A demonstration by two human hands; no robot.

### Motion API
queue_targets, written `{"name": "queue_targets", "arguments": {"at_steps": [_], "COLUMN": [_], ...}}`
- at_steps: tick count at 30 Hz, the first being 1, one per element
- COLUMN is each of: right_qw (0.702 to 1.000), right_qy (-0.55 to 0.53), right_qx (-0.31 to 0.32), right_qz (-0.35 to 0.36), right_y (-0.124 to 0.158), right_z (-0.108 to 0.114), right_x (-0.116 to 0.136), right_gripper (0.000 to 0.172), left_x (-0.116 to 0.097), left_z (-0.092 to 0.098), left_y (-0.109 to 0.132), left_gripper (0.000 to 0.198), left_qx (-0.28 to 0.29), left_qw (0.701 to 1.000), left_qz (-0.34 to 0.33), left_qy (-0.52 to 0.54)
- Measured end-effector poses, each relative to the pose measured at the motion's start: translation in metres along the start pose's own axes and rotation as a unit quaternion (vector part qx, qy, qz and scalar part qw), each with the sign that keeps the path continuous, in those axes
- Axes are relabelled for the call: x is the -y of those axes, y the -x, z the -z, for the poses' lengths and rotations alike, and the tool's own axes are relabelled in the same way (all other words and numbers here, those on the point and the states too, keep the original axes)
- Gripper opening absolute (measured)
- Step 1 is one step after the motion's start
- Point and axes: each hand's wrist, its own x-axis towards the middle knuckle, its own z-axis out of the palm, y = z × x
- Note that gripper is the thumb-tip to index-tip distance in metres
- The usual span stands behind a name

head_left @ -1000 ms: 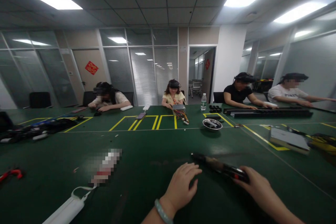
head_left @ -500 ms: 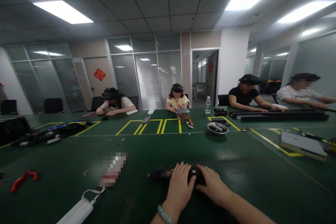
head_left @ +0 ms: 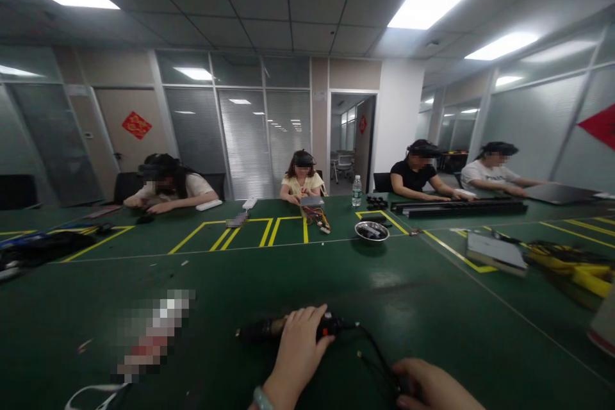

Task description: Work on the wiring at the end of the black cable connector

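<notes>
A black corded electric screwdriver (head_left: 262, 331) lies on its side on the green table, its tip pointing left. My left hand (head_left: 300, 339), with a pale bangle at the wrist, is closed over the screwdriver's body and hides the middle of it. From the tool's right end a thin black cord (head_left: 372, 343) curves toward me. My right hand (head_left: 427, 384) is low at the right, its fingers closed around the cord near the bottom edge; a dark part shows there, partly hidden by the fingers.
A white strap (head_left: 96, 391) joins a blurred-out object on the left. Farther off are a metal bowl (head_left: 371, 232) of dark parts, a water bottle (head_left: 356, 191), a flat silver box (head_left: 496, 252) and yellow cables (head_left: 571, 262). Several people work along the far side.
My right hand has left the screwdriver and moved right and toward me, onto the cord. My left hand stays on the tool. The view has turned right.
</notes>
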Motion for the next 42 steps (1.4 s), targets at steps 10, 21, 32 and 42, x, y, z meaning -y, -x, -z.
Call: {"name": "queue_targets", "arguments": {"at_steps": [10, 21, 32, 42], "right_qw": [0.999, 0.994, 0.988, 0.96], "right_qy": [0.01, -0.087, -0.098, -0.228], "right_qx": [-0.004, 0.002, 0.041, 0.11], "right_qz": [0.033, 0.072, 0.115, 0.119], "right_y": [-0.038, -0.093, -0.086, -0.087], "right_z": [-0.03, -0.029, -0.017, -0.023], "right_x": [0.043, 0.055, 0.036, 0.035], "right_gripper": [0.026, 0.014, 0.027, 0.02], "left_x": [0.001, -0.002, -0.019, -0.024], "left_z": [0.009, 0.011, -0.004, 0.0], "left_y": [0.002, 0.007, 0.003, 0.0], "left_gripper": [0.054, 0.047, 0.044, 0.035], "left_qx": [0.038, -0.007, -0.021, 0.003], "left_qw": [0.999, 1.0, 0.999, 0.999], "left_qz": [0.022, -0.002, -0.033, -0.043], "left_qy": [-0.016, -0.031, -0.033, -0.017]}}
